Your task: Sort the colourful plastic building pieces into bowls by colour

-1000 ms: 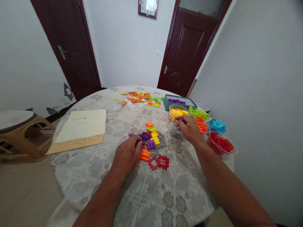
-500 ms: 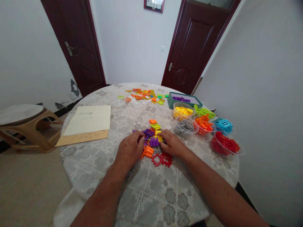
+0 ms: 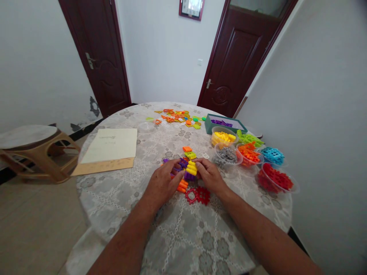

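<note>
My right hand [image 3: 210, 176] grips a ridged yellow plastic building piece [image 3: 191, 168] between thumb and fingers, raised a little over the pile. Close to its left side is my left hand [image 3: 164, 180], thumb and index finger apart with a gap between them. Purple pieces [image 3: 183, 163] lie by the left fingertips, partly covered by the hand. Ridged orange pieces [image 3: 182, 186] sit beneath the left thumb. Two red gear-edged pieces [image 3: 197, 195] rest on the cloth nearer to me. Beyond the hands lie a lime piece [image 3: 190, 155] and a small orange piece [image 3: 187, 149].
Clear tubs on the right hold yellow [image 3: 224, 137], grey [image 3: 226, 154], orange [image 3: 249, 153], blue [image 3: 273, 154] and red pieces [image 3: 276, 179]. A green box [image 3: 210, 128] with purple pieces stands behind them. Mixed pieces [image 3: 174, 117] lie at the back, paper sheets [image 3: 110, 145] at left.
My right hand has lifted the yellow piece off the pile and tilted it up. My left thumb and fingers have moved towards it. The view has shifted slightly.
</note>
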Demonstrator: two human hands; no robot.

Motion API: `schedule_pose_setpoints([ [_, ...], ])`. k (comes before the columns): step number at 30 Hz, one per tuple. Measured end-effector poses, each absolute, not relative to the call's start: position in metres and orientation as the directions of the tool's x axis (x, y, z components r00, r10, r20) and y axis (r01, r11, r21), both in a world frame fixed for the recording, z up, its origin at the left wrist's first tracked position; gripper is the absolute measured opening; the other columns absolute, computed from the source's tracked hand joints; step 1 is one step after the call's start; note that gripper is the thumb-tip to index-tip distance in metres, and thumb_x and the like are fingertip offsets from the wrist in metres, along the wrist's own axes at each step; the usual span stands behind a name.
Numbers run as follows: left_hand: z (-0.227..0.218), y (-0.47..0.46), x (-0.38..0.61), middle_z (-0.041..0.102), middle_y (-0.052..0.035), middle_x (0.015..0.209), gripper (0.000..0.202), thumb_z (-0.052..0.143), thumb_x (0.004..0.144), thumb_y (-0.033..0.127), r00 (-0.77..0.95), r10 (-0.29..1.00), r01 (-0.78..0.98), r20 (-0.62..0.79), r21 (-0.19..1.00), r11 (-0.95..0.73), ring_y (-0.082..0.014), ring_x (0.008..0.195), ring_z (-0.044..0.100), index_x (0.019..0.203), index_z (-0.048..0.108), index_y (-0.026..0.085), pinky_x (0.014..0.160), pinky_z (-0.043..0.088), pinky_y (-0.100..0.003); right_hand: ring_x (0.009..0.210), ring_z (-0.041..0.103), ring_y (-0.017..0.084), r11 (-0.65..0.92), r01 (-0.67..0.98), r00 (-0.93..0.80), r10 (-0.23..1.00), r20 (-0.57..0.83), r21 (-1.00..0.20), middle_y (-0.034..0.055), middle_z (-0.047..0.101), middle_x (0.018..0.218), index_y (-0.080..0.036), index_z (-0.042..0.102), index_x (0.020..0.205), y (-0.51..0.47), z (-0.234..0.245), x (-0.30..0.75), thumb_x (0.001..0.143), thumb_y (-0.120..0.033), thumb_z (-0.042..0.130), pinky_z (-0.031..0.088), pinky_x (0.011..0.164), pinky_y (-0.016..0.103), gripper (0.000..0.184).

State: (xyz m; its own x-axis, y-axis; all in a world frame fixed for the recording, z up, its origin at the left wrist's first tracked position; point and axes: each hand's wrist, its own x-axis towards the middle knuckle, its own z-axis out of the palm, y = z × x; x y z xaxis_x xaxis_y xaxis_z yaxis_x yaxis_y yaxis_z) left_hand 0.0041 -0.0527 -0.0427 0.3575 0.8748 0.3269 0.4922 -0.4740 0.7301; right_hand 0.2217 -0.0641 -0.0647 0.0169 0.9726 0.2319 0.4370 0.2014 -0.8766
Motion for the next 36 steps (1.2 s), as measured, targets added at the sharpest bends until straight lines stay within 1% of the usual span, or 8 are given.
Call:
schedule_pose_setpoints([
  [4,-0.042,-0.053,0.004,0.078,-0.0066,0.115,0.031,0.061,0.096,0.029,0.4,0.872,0.455,0.283,0.765,-0.456,-0.0214,0.101,0.073,0.126,0.067,0.023,0.092,0.056,-0.036,0.083,0.067,0.019,0.32,0.406,-0.133,0.947,0.291,-0.856,0.0014,0.073,0.095,-0.026,0.07,0.115,-0.071,-0.06,0.204,0.105,-0.038,0.053,0.054,0.076,0.032,0.023],
  [8,-0.044,-0.051,0.001,0.079,-0.0073,0.11,0.029,0.055,0.097,0.028,0.331,0.91,0.443,0.25,0.81,-0.384,-0.0213,0.096,0.074,0.123,0.067,0.022,0.085,0.057,-0.034,0.118,0.063,0.027,0.463,0.698,-0.171,0.849,0.5,-0.547,0.0106,0.073,0.124,-0.024,0.07,0.12,-0.058,-0.069,0.217,0.104,-0.026,0.053,0.047,0.108,0.047,0.024],
  [11,-0.044,-0.049,-0.001,0.079,-0.0084,0.112,0.032,0.054,0.098,0.033,0.277,0.933,0.423,0.23,0.842,-0.334,-0.0215,0.093,0.075,0.126,0.066,0.021,0.08,0.058,-0.034,0.125,0.057,0.031,0.345,0.876,-0.159,0.867,0.473,-0.336,0.0162,0.069,0.131,-0.021,0.07,0.123,-0.044,-0.079,0.235,0.1,-0.02,0.055,0.042,0.112,0.053,0.027],
  [14,-0.045,-0.049,-0.001,0.079,-0.009,0.114,0.033,0.054,0.099,0.034,0.259,0.939,0.419,0.225,0.85,-0.319,-0.0218,0.092,0.076,0.126,0.066,0.021,0.079,0.058,-0.034,0.119,0.058,0.032,0.224,0.939,-0.116,0.922,0.37,-0.263,0.0167,0.07,0.125,-0.018,0.07,0.121,-0.037,-0.086,0.244,0.098,-0.022,0.061,0.045,0.107,0.05,0.025],
  [18,-0.046,-0.049,-0.001,0.08,-0.0075,0.106,0.032,0.055,0.098,0.032,0.252,0.942,0.423,0.222,0.85,-0.313,-0.0221,0.09,0.076,0.126,0.067,0.022,0.08,0.059,-0.034,0.11,0.06,0.03,0.2,0.937,-0.09,0.931,0.353,-0.288,0.0148,0.072,0.114,-0.018,0.07,0.118,-0.036,-0.09,0.246,0.096,-0.026,0.064,0.046,0.103,0.046,0.024],
  [23,-0.046,-0.05,-0.001,0.08,-0.0075,0.106,0.031,0.056,0.097,0.028,0.231,0.945,0.415,0.232,0.855,-0.311,-0.0216,0.091,0.076,0.125,0.068,0.022,0.083,0.059,-0.035,0.107,0.062,0.03,0.288,0.868,-0.065,0.874,0.482,-0.404,0.0141,0.071,0.11,-0.018,0.067,0.115,-0.045,-0.084,0.241,0.094,-0.025,0.063,0.048,0.101,0.047,0.022],
  [31,-0.048,-0.05,0.001,0.078,-0.0087,0.118,0.037,0.054,0.095,0.023,0.305,0.936,0.296,0.174,0.917,-0.267,-0.0202,0.095,0.076,0.131,0.066,0.021,0.084,0.06,-0.034,0.128,0.06,0.026,0.567,0.564,-0.218,0.804,0.554,-0.601,0.0117,0.061,0.142,-0.027,0.058,0.122,-0.08,-0.061,0.205,0.093,-0.022,0.064,0.055,0.097,0.04,0.03],
  [36,-0.048,-0.051,0.003,0.075,-0.0086,0.13,0.039,0.054,0.097,0.028,0.434,0.886,0.215,0.164,0.936,-0.279,-0.0211,0.104,0.075,0.135,0.063,0.024,0.088,0.06,-0.035,0.117,0.066,0.024,0.525,0.558,-0.211,0.839,0.502,-0.642,0.0087,0.068,0.127,-0.028,0.058,0.121,-0.08,-0.062,0.198,0.092,-0.021,0.066,0.055,0.099,0.041,0.031],
])
